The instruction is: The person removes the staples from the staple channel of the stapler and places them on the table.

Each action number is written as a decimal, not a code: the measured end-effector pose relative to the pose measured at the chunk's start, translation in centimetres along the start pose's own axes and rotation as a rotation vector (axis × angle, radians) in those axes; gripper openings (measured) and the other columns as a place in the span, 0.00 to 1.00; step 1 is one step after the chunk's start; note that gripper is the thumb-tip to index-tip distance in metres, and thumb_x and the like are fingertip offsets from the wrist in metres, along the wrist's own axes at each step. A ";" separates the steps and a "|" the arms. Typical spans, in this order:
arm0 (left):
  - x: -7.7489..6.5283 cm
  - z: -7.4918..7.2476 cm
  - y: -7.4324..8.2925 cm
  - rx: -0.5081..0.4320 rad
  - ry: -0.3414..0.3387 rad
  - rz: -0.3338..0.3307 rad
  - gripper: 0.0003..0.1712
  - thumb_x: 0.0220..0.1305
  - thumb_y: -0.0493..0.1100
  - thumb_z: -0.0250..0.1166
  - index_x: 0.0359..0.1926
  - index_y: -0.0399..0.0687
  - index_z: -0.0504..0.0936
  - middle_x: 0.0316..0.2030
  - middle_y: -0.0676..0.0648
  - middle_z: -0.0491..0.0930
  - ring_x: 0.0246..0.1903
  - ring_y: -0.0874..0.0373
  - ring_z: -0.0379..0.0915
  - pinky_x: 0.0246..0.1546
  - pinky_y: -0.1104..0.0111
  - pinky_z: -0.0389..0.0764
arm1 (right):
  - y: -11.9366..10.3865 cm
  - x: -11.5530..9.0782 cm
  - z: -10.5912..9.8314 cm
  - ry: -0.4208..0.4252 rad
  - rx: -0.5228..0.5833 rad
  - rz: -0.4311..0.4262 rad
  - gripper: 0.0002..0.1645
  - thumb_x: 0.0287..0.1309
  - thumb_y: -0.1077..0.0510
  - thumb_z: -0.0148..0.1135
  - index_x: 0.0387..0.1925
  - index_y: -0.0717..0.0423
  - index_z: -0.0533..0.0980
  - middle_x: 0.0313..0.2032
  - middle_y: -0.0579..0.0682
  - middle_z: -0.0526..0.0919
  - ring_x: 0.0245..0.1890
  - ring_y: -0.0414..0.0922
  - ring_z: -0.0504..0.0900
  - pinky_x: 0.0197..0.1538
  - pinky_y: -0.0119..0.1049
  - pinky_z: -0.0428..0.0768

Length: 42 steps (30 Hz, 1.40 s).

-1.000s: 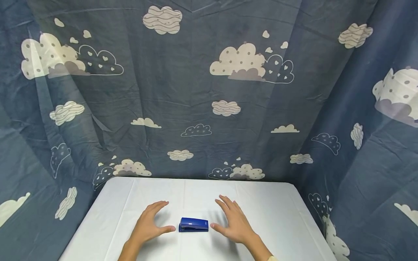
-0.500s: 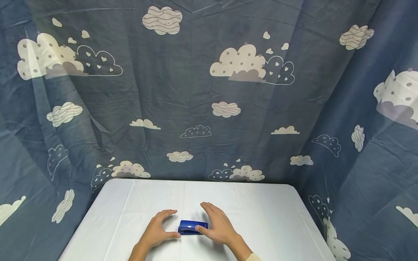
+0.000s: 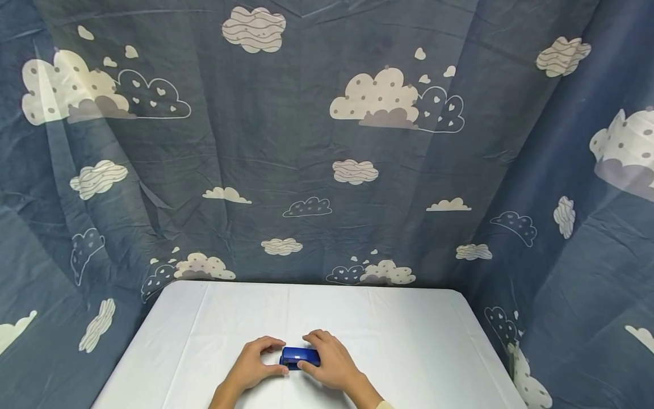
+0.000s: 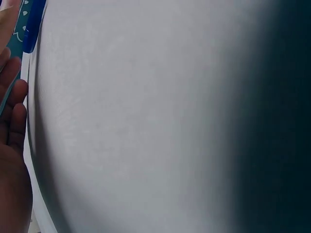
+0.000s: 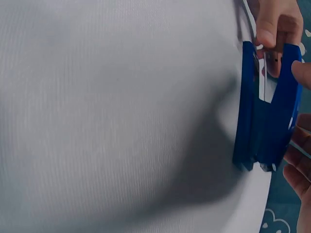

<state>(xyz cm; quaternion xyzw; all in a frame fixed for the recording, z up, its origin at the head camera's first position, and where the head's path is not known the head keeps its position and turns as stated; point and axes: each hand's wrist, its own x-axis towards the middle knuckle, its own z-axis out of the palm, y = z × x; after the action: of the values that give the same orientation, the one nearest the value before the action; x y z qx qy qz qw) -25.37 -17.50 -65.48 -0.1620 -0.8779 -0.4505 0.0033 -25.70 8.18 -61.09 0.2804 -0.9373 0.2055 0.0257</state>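
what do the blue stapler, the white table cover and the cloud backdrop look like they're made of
Blue stapler: probably glossy plastic, going by the bright highlights on its shell; painted metal is possible.
White table cover: likely matte fabric, with fine ribbing and creases, though textured vinyl is possible.
Cloud backdrop: seemingly soft printed cloth, matte, with hanging folds and wrinkles.

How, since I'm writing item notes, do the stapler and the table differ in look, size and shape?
Colour: the stapler is blue, while the table is white.
Size: the stapler is small; the table is far larger.
Shape: the stapler has two long parts, apart at one end; the table shows a broad, flat top.
Shared: each is mostly one colour.
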 end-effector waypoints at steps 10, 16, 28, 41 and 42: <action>0.4 1.1 0.0 -0.092 -0.006 -0.020 0.23 0.49 0.61 0.80 0.44 0.57 0.90 0.40 0.60 0.88 0.42 0.67 0.82 0.49 0.71 0.82 | -0.1 -0.1 0.7 0.038 -0.012 -0.068 0.23 0.62 0.39 0.69 0.53 0.45 0.83 0.43 0.38 0.83 0.43 0.34 0.77 0.49 0.35 0.79; 0.3 1.7 0.1 -0.099 0.000 -0.054 0.20 0.50 0.58 0.81 0.43 0.58 0.91 0.41 0.58 0.88 0.44 0.64 0.80 0.49 0.69 0.79 | 0.1 -0.2 0.9 0.059 -0.029 -0.085 0.21 0.63 0.38 0.69 0.50 0.43 0.83 0.41 0.37 0.82 0.41 0.33 0.75 0.46 0.32 0.78; 0.2 1.8 0.5 -0.060 0.006 -0.095 0.22 0.49 0.58 0.82 0.43 0.55 0.91 0.41 0.57 0.86 0.44 0.61 0.81 0.50 0.65 0.80 | 0.0 -0.2 0.5 0.067 -0.023 -0.100 0.19 0.65 0.38 0.67 0.49 0.43 0.84 0.42 0.37 0.83 0.41 0.33 0.77 0.47 0.33 0.79; 0.2 0.9 0.3 -0.045 0.036 -0.088 0.15 0.49 0.62 0.80 0.38 0.68 0.92 0.39 0.63 0.86 0.44 0.67 0.78 0.51 0.67 0.77 | 0.4 -0.2 -1.3 0.053 0.134 -0.063 0.21 0.68 0.39 0.65 0.54 0.45 0.82 0.46 0.37 0.84 0.47 0.33 0.80 0.53 0.36 0.82; 0.2 0.9 0.3 -0.044 0.037 -0.087 0.15 0.49 0.62 0.80 0.38 0.68 0.92 0.39 0.64 0.86 0.44 0.67 0.78 0.51 0.68 0.77 | 0.5 -0.3 -1.4 0.049 0.153 -0.057 0.22 0.68 0.39 0.64 0.55 0.45 0.82 0.47 0.37 0.84 0.47 0.33 0.80 0.54 0.37 0.82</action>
<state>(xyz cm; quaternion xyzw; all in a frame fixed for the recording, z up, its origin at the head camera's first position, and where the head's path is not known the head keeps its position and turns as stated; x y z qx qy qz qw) -25.33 -16.55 -65.78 -0.1156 -0.8739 -0.4722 -0.0035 -25.80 9.33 -60.06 0.3030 -0.9096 0.2825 0.0330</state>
